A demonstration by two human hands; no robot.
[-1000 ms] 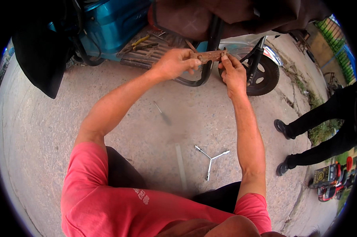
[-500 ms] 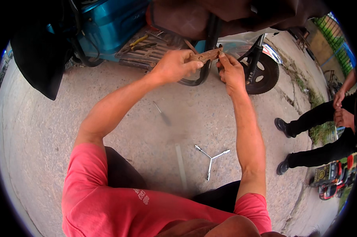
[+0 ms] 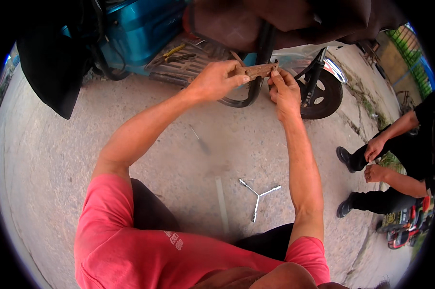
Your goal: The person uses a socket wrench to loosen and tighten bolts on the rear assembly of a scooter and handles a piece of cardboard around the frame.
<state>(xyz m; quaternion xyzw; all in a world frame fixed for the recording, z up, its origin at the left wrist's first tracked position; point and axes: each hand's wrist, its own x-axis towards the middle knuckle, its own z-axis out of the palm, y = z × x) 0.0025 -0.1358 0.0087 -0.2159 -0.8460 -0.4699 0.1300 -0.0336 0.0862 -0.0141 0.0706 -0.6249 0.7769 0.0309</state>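
Note:
A flat, rusty brown metal bracket (image 3: 261, 71) is held up in front of a black curved bar (image 3: 252, 94) of the scooter. My left hand (image 3: 220, 81) grips its left end, with the thumb along the near face. At its right end, my right hand (image 3: 285, 90) is closed in a pinch. Whether a small part also sits between those fingertips I cannot tell. Behind the bracket are the scooter's slatted footboard (image 3: 179, 67) and its front wheel (image 3: 323, 96). Yellow-handled pliers (image 3: 174, 50) lie on the footboard.
A three-armed socket wrench (image 3: 259, 195) and a screwdriver (image 3: 198, 138) lie on the concrete ground (image 3: 73, 168). To the right stands another person in black trousers (image 3: 378, 202), hands held together. Behind that person a red vehicle (image 3: 405, 231) is parked.
Both my hands stay on the bracket, almost in the same pose. The other person's hands have come further left into view. The whole view has shifted slightly.

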